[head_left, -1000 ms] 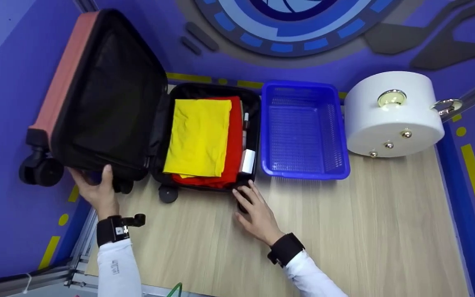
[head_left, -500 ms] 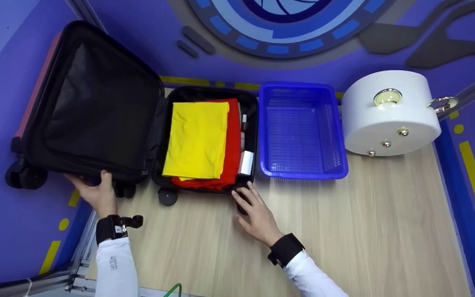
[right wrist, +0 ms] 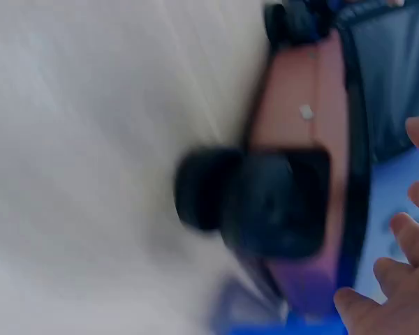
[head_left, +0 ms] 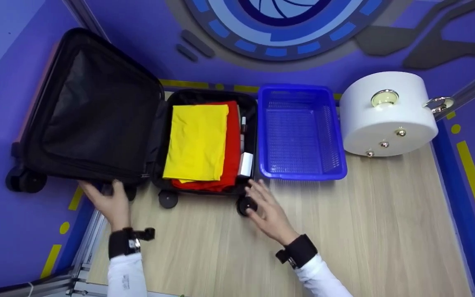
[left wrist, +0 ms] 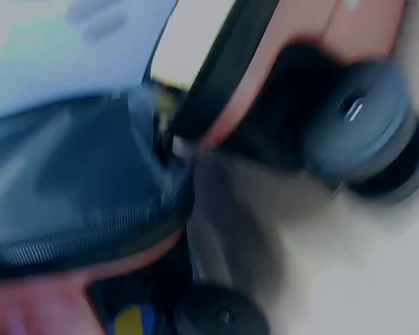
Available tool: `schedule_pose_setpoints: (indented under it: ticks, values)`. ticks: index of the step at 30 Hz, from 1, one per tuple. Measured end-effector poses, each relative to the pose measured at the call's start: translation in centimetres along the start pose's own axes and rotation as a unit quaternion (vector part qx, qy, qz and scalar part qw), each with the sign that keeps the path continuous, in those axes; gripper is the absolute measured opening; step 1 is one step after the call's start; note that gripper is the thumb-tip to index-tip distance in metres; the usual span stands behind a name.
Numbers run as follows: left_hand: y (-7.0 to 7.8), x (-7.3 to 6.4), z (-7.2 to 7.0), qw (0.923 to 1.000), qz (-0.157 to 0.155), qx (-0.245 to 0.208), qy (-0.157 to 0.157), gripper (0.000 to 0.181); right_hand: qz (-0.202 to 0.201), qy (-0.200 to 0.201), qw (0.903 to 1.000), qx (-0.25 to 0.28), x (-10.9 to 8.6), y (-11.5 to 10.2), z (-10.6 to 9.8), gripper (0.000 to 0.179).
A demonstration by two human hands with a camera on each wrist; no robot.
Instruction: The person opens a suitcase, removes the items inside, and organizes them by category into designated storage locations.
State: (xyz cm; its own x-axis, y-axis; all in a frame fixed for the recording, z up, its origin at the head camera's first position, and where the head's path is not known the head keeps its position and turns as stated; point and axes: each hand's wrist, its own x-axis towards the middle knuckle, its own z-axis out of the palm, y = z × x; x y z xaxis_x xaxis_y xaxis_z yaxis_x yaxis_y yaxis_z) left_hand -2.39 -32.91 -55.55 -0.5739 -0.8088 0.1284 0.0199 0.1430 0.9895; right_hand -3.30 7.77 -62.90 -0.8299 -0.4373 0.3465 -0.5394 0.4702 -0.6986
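In the head view a pink suitcase (right wrist: 293,98) with a black lining lies open, its lid (head_left: 97,107) leaning back to the left. A folded yellow cloth (head_left: 198,142) tops a red cloth (head_left: 232,144) in its base. A white box (head_left: 245,165) and a small white-capped bottle (head_left: 243,123) fit along the right side. My left hand (head_left: 111,206) is at the lid's near edge, thumb and fingers spread, blurred. Beside the base's near right corner my right hand (head_left: 272,216) has its fingers extended, close over a black wheel (head_left: 246,205).
Right of the suitcase stands a blue plastic basket (head_left: 303,175). A white round drum-like case (head_left: 386,95) with gold knobs and metal handles is farther right. Blue patterned walls (head_left: 229,70) bound the wooden table (head_left: 344,231) at back and sides.
The lid has tipped farther back to the left. My left hand has then shifted right and toward me at its edge. My right hand has drawn slightly back from the corner.
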Motion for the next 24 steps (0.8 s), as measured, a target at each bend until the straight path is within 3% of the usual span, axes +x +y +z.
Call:
schedule_pose_setpoints:
  ticks: [3,5,8,10,13,18,24]
  values:
    - [-0.8,-2.9,0.5,0.9991,0.036,0.003,-0.024,0.092,0.008,0.07,0.9967,-0.04,-0.1,1.5,-2.5,0.065]
    - [-2.1,-4.8,0.8,0.9949,0.084,0.035,-0.043,0.09,0.034,0.095,0.9917,-0.08,-0.4,2.8,-4.2,0.066]
    - [-4.4,-7.3,1.5,0.9767,0.174,0.089,-0.088,0.085,0.092,0.088,0.982,-0.14,-1.0,4.7,-6.6,0.066]
    - [-4.9,-8.9,2.4,0.964,0.2,0.11,-0.136,0.083,0.131,0.066,0.9745,-0.17,-1.5,5.7,-7.5,0.066]
    - [-5.1,-10.5,3.9,0.9448,0.209,0.147,-0.205,0.082,0.167,0.029,0.968,-0.185,-2.1,6.2,-8.1,0.067]
    - [-4.6,-11.2,6.5,0.919,0.209,0.203,-0.266,0.083,0.169,0.016,0.966,-0.195,-2.4,5.8,-8.1,0.069]
    - [-4.9,-12.3,8.3,0.8685,0.229,0.283,-0.337,0.074,0.155,0.039,0.9659,-0.204,-4.0,4.6,-7.3,0.071]
